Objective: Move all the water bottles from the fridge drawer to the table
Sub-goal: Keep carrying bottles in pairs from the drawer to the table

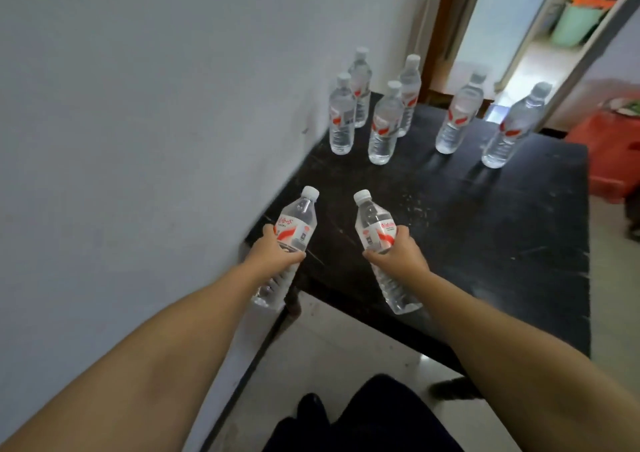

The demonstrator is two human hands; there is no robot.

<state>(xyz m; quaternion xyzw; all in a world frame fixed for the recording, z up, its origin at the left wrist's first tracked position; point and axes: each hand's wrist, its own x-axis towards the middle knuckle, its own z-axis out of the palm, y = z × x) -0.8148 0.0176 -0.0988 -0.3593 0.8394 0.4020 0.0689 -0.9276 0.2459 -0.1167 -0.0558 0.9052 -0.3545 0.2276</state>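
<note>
My left hand (273, 255) grips a clear water bottle (296, 224) with a white cap and red label, held above the near left corner of the black table (485, 243). My right hand (401, 255) grips a second water bottle (375, 226) of the same kind over the table's near edge. Both bottles tilt toward each other at the caps. Several more water bottles stand upright at the far end of the table, such as one near the wall (342, 119) and one at the far right (512, 129). The fridge drawer is out of view.
A white wall (156, 105) runs along the table's left side. A red plastic stool (613, 150) stands past the table's right end. A doorway (519, 35) opens behind the table, with a green bin (575, 23) beyond. Pale tiled floor (339, 358) lies below.
</note>
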